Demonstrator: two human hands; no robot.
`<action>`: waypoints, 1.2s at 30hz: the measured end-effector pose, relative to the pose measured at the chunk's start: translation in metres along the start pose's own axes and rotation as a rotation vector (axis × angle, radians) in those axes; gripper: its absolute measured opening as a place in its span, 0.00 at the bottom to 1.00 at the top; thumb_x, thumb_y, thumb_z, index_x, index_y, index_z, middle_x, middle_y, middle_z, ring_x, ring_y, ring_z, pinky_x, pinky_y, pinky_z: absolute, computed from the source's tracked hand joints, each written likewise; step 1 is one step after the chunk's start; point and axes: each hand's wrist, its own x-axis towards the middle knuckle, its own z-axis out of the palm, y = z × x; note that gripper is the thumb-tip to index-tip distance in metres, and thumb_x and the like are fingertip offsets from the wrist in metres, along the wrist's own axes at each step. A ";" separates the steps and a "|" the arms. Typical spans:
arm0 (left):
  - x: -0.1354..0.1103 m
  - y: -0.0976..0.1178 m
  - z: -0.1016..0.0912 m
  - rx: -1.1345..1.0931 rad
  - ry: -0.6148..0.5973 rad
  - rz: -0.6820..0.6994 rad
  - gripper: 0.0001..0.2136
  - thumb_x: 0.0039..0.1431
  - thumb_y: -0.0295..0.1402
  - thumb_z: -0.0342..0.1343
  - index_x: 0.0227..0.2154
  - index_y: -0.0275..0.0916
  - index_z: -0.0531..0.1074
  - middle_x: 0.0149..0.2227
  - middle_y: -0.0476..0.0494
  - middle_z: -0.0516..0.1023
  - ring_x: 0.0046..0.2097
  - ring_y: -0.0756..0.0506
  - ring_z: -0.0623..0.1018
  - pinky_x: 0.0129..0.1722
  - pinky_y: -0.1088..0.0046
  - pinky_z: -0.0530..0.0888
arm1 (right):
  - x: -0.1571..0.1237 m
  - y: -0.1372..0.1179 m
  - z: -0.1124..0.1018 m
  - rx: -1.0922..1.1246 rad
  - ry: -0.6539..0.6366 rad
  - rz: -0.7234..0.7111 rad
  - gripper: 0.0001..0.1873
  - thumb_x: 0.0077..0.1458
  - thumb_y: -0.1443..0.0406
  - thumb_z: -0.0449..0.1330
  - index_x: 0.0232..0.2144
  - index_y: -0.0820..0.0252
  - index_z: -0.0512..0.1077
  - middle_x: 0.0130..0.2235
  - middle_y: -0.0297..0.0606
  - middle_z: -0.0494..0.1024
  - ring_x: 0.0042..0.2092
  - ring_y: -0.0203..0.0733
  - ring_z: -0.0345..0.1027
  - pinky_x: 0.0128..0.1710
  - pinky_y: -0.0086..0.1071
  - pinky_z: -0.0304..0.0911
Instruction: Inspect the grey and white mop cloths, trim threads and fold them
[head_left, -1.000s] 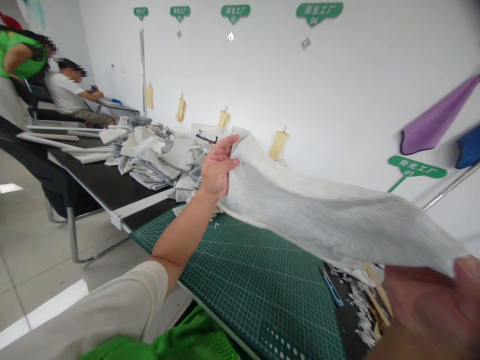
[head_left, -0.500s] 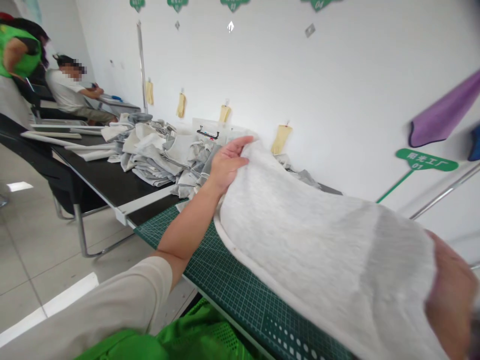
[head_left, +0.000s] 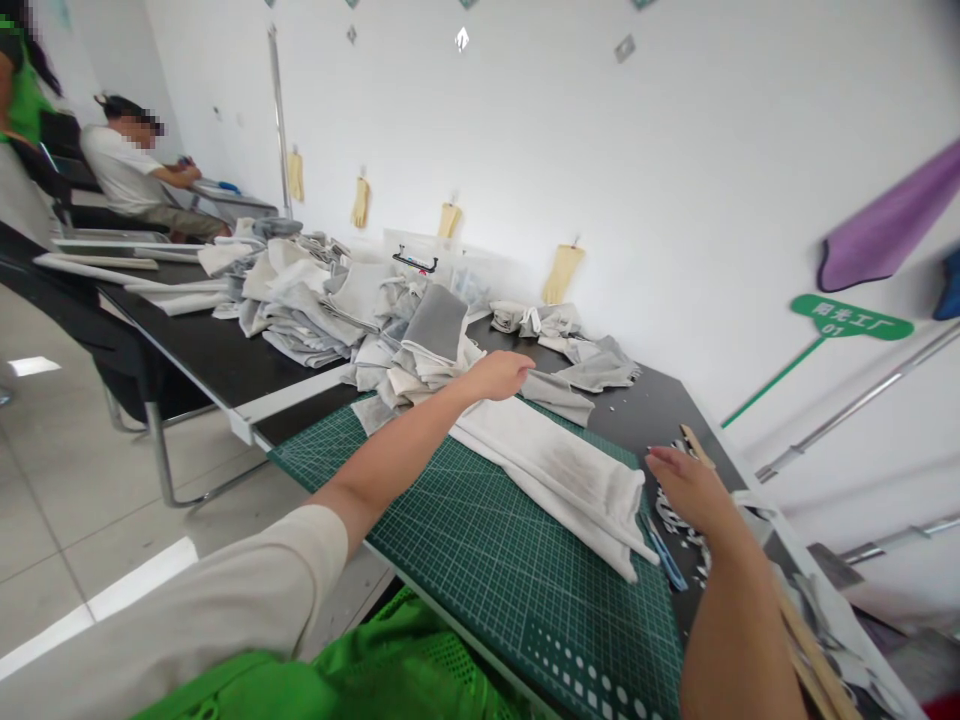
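Note:
A long whitish cloth (head_left: 559, 455) lies folded lengthwise on the green cutting mat (head_left: 450, 510), with a greyish stain on its upper face. My left hand (head_left: 501, 376) is closed over its far left end; the fingertips are partly hidden, so I cannot tell whether fabric is between them. Just beyond the cloth's right end, my right hand (head_left: 686, 482) has its fingers extended and looks apart from the fabric. Below that hand lies a blue-handled cutting tool (head_left: 667, 560), partly among white scraps.
A big heap of grey and white cloths (head_left: 322, 300) covers the table's left part. More grey cloths (head_left: 600, 365) lie at the back. A clear plastic box (head_left: 480, 270) stands by the wall. Wooden strips (head_left: 814, 655) lie at right. A seated person (head_left: 120, 165) is far left.
The cloth, held up spread between both hands before, now lies folded on the mat. My left hand has moved down and right, my right hand up and left. The view has tilted down slightly.

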 end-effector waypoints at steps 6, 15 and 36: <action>-0.011 0.037 0.039 0.076 -0.124 0.170 0.18 0.61 0.34 0.40 0.50 0.41 0.68 0.51 0.44 0.74 0.51 0.44 0.73 0.49 0.66 0.70 | -0.013 -0.053 0.031 -0.056 -0.183 -0.190 0.22 0.60 0.57 0.46 0.48 0.63 0.69 0.49 0.43 0.73 0.50 0.44 0.66 0.51 0.34 0.57; -0.068 0.036 0.082 0.244 -0.355 0.385 0.14 0.56 0.40 0.46 0.38 0.39 0.73 0.39 0.39 0.77 0.43 0.40 0.76 0.37 0.63 0.72 | -0.058 -0.091 0.094 -0.200 -0.175 -0.288 0.19 0.61 0.55 0.47 0.40 0.60 0.71 0.38 0.43 0.74 0.42 0.45 0.66 0.39 0.34 0.55; -0.082 0.022 0.100 0.312 -0.189 0.422 0.16 0.55 0.43 0.47 0.32 0.35 0.73 0.34 0.37 0.76 0.38 0.39 0.74 0.31 0.62 0.70 | -0.076 -0.101 0.102 -0.283 -0.088 -0.384 0.14 0.60 0.56 0.48 0.34 0.59 0.67 0.36 0.40 0.72 0.41 0.45 0.63 0.39 0.35 0.48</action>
